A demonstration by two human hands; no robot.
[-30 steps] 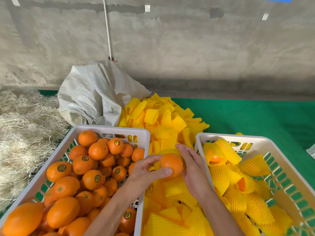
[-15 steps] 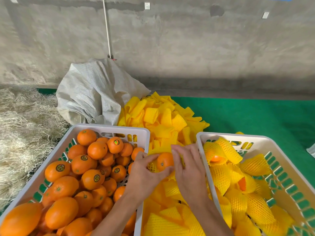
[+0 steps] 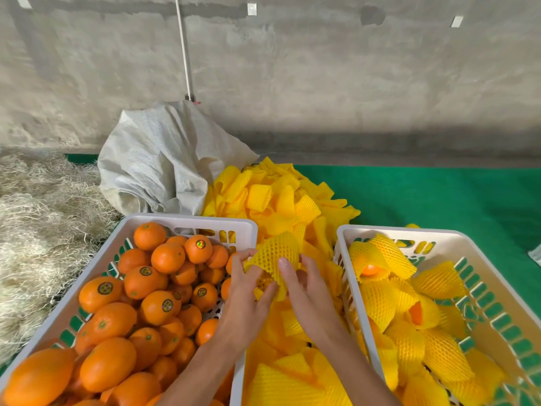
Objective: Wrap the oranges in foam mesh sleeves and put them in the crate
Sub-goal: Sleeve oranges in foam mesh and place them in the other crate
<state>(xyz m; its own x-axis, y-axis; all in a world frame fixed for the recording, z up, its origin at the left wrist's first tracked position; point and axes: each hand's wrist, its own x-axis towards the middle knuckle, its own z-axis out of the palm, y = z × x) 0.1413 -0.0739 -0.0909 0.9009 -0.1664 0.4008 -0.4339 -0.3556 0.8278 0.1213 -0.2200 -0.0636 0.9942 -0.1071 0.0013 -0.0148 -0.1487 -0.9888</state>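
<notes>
A rough grey concrete wall [image 3: 322,77] stands behind; green mat [image 3: 439,200] covers the floor, dry straw [image 3: 38,218] at left.

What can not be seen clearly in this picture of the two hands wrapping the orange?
- Head view: the orange inside the foam sleeve is hidden by the mesh and both hands.
- Right hand: the fingers behind the sleeve are hidden.
- Left hand: the palm faces away.
- Left crate and right crate: their near ends are cut off by the bottom edge.
- Orange stickers: the print is too small to read.
</notes>
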